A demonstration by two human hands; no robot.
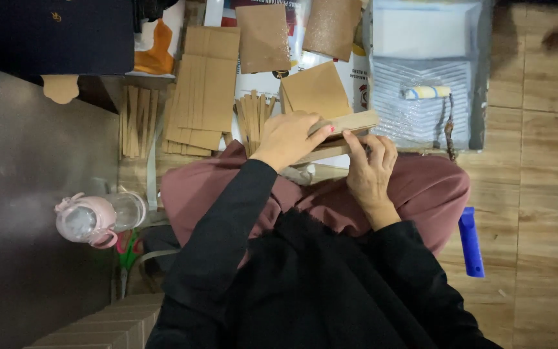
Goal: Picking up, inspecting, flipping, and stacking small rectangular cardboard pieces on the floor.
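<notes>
My left hand [290,137] grips a folded brown cardboard piece [351,123] from above, thumb pressed on its top edge. My right hand [371,169] holds the same piece from below, fingers curled up against its underside. The piece sits over my lap, which is covered by a mauve cloth [421,187]. Both arms wear black sleeves.
Stacks of brown cardboard sheets [201,90] and narrow cardboard strips [138,119] lie on the floor ahead. A paint tray [479,77] with a small roller [426,92] stands at the upper right. A pink-lidded bottle [98,218] lies at left, and a blue handle [470,240] rests on the wooden floor.
</notes>
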